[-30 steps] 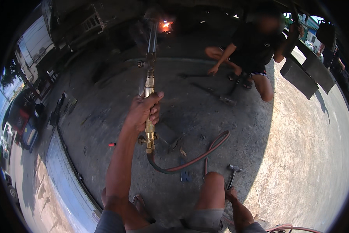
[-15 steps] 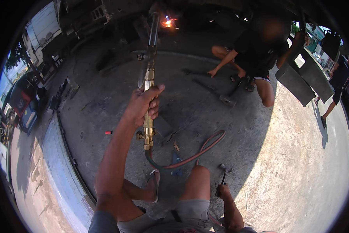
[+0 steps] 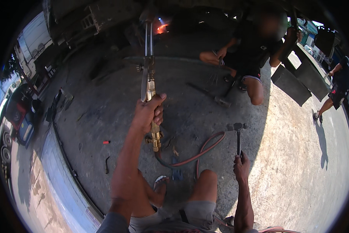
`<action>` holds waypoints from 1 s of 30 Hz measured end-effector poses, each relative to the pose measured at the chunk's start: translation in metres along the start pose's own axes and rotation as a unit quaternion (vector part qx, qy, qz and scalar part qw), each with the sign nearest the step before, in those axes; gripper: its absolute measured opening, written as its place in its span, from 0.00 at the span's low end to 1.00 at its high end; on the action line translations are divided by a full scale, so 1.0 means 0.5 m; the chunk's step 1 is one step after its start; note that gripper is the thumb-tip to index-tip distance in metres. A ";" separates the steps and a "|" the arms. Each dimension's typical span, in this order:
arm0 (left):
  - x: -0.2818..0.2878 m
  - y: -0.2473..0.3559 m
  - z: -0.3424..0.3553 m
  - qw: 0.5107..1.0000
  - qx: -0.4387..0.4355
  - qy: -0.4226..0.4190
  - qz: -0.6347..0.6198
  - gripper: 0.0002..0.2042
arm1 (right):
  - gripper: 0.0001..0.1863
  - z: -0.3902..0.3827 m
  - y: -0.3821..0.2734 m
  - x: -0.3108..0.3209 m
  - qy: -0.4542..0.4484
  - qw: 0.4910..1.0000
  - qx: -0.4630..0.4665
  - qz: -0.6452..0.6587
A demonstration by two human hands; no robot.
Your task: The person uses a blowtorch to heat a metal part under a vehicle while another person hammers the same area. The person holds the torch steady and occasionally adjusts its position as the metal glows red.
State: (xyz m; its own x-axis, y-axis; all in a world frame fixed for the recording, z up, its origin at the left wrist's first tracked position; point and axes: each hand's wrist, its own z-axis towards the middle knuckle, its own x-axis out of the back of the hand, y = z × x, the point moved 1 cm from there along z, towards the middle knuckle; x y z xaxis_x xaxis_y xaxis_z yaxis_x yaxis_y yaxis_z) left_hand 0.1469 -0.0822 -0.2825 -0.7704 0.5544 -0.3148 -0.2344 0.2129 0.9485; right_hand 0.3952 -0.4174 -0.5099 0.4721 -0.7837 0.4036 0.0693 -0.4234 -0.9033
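Over shaded concrete [image 3: 104, 101], left hand [image 3: 147, 113] has fingers wrapped round the brass torch [image 3: 151, 86], far end near glowing metal [image 3: 162, 28], right hand [image 3: 241, 167] clenches the hammer [image 3: 239, 140] by its handle, and looped hose [image 3: 188, 159] might catch the knee [image 3: 208, 179], jerking the torch.

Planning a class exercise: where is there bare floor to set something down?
Sunlit concrete right of the held hammer looks bare; so does shaded concrete between torch and hammer, beyond the hose loop. Crowded: by the foot, where hose and blue piece lie close.
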 end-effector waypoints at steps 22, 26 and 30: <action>0.016 -0.018 0.027 1.000 0.020 -0.020 0.013 0.16 | 0.09 0.290 -0.782 -0.247 -0.307 0.870 -0.006 0.386; 0.025 -0.022 0.029 0.999 0.017 -0.023 0.014 0.15 | 0.08 0.292 -0.832 -0.278 -0.347 0.845 -0.055 0.404; 0.024 -0.008 0.018 1.000 0.011 -0.008 0.022 0.15 | 0.09 0.294 -0.830 -0.271 -0.445 0.826 -0.062 0.340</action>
State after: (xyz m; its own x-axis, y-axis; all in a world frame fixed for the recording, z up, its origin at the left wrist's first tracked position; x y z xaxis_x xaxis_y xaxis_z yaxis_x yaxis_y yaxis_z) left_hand 0.1438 -0.0691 -0.2905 -0.7704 0.5763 -0.2726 -0.1869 0.2046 0.9608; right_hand 0.4317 -0.0686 -0.2113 0.8279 -0.2384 -0.5077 -0.5423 -0.1096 -0.8330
